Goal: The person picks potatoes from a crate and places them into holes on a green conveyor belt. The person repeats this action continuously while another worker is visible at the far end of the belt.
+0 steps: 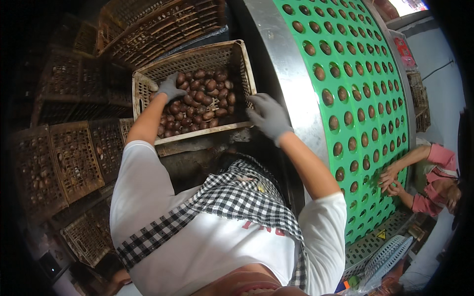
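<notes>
A worn plastic crate (192, 134) stands in front of me, holding many dark brown egg-shaped pieces (200, 97) that look like eggs. My left hand (171, 88), in a grey glove, reaches inside at the crate's left part. Its thumb and fingers are spread against the pieces. Over the crate's right front corner is my right hand (269, 116), also gloved in grey, with fingers apart and slightly blurred. Its fingertips overlap the rim; whether they press on it I cannot tell.
Right of the crate, a metal side panel (292, 74) borders a green pocketed conveyor (335, 107) bearing rows of brown pieces. Another person's hands (391, 181) work at its far side. Stacked crates (74, 155) fill the left. A pale blue basket (387, 257) stands lower right.
</notes>
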`<state>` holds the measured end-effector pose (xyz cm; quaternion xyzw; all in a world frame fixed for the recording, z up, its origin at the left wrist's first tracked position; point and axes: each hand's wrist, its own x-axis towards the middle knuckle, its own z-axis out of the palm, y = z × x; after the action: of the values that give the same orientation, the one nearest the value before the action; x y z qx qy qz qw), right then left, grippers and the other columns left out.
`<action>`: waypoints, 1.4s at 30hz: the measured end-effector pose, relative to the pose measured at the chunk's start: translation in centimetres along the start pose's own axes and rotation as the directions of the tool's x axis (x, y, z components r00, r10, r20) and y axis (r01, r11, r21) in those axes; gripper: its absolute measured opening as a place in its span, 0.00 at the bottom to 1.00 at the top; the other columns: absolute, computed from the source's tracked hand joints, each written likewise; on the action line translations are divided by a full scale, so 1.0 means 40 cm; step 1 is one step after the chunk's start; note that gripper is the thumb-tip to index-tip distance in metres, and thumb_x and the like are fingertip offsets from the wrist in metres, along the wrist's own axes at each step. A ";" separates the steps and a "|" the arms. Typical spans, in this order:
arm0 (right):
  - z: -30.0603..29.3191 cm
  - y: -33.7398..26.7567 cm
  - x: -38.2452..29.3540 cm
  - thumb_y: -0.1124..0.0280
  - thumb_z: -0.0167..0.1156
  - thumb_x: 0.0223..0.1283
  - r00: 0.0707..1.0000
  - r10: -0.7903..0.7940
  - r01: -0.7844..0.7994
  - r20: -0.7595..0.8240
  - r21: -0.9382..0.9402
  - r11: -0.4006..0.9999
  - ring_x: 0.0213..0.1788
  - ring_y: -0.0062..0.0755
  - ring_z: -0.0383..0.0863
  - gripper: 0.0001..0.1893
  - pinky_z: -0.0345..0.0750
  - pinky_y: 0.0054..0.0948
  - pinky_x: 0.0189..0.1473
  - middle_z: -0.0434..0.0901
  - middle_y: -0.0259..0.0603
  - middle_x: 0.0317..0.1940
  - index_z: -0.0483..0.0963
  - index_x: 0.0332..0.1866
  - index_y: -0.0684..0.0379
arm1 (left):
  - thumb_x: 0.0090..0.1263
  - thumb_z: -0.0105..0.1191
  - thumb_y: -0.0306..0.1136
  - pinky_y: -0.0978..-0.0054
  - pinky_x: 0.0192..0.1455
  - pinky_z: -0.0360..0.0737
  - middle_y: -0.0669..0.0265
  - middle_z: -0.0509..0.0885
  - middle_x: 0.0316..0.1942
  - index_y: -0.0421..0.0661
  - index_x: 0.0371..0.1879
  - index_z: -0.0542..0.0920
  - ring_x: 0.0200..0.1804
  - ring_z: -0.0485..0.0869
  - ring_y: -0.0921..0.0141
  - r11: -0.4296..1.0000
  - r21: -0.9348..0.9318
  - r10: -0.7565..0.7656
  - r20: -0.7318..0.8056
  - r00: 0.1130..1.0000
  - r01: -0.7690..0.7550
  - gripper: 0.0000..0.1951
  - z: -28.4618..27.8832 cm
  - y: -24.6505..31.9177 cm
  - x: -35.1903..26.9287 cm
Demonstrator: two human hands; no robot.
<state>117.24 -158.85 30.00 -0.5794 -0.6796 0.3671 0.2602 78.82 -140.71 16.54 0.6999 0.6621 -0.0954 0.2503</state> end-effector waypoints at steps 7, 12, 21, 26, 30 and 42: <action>0.342 0.102 0.306 0.61 0.67 0.51 0.851 0.365 -0.005 0.378 -0.689 0.725 0.64 0.48 0.69 0.29 0.74 0.46 0.60 0.70 0.42 0.63 0.72 0.61 0.55 | 0.57 0.64 0.62 0.60 0.64 0.75 0.51 0.61 0.73 0.50 0.74 0.62 0.65 0.74 0.52 0.996 -0.067 -0.046 0.116 0.992 0.054 0.48 0.032 0.068 -0.015; 0.514 0.333 0.319 0.53 0.62 0.51 0.922 0.275 -0.064 0.272 -0.594 0.802 0.49 0.51 0.83 0.19 0.79 0.44 0.52 0.83 0.52 0.46 0.82 0.47 0.49 | 0.57 0.63 0.52 0.56 0.71 0.67 0.51 0.62 0.72 0.55 0.69 0.68 0.72 0.62 0.49 0.998 0.026 0.054 0.027 0.998 -0.054 0.39 0.136 0.132 0.006; 0.740 0.425 0.409 0.54 0.51 0.63 0.840 0.324 0.070 0.435 -0.679 0.731 0.55 0.37 0.82 0.19 0.79 0.38 0.50 0.83 0.35 0.53 0.80 0.55 0.39 | 0.66 0.58 0.40 0.58 0.69 0.70 0.50 0.56 0.74 0.52 0.73 0.62 0.68 0.68 0.50 0.991 -0.084 -0.102 0.010 0.995 0.102 0.35 0.149 0.171 -0.056; 0.731 0.408 0.425 0.56 0.50 0.63 0.801 0.287 0.188 0.525 -0.676 0.712 0.55 0.38 0.82 0.19 0.78 0.39 0.51 0.82 0.36 0.53 0.79 0.56 0.40 | 0.65 0.59 0.30 0.64 0.67 0.74 0.53 0.56 0.75 0.52 0.74 0.60 0.67 0.70 0.55 0.794 -0.582 -0.161 0.077 0.984 0.175 0.36 0.229 0.147 0.053; 0.702 0.385 0.437 0.57 0.51 0.63 0.843 0.262 0.122 0.469 -0.642 0.757 0.55 0.39 0.82 0.19 0.78 0.39 0.52 0.82 0.37 0.53 0.79 0.56 0.40 | 0.66 0.60 0.30 0.66 0.66 0.74 0.55 0.62 0.73 0.50 0.72 0.63 0.66 0.72 0.57 0.784 -0.481 -0.393 0.106 0.913 0.393 0.34 0.182 0.214 0.059; 0.015 0.089 0.012 0.62 0.66 0.48 0.999 0.018 -0.008 -0.050 0.202 0.979 0.55 0.45 0.80 0.33 0.76 0.38 0.57 0.81 0.49 0.51 0.71 0.63 0.60 | 0.78 0.46 0.49 0.59 0.66 0.71 0.63 0.67 0.69 0.48 0.74 0.59 0.67 0.69 0.60 0.163 -0.836 0.079 0.540 0.838 0.523 0.31 0.152 -0.016 0.104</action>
<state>118.81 -158.30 26.75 -0.5638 -0.6279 0.4208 0.3328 79.82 -139.95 9.27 0.2251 0.5869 0.1409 0.7649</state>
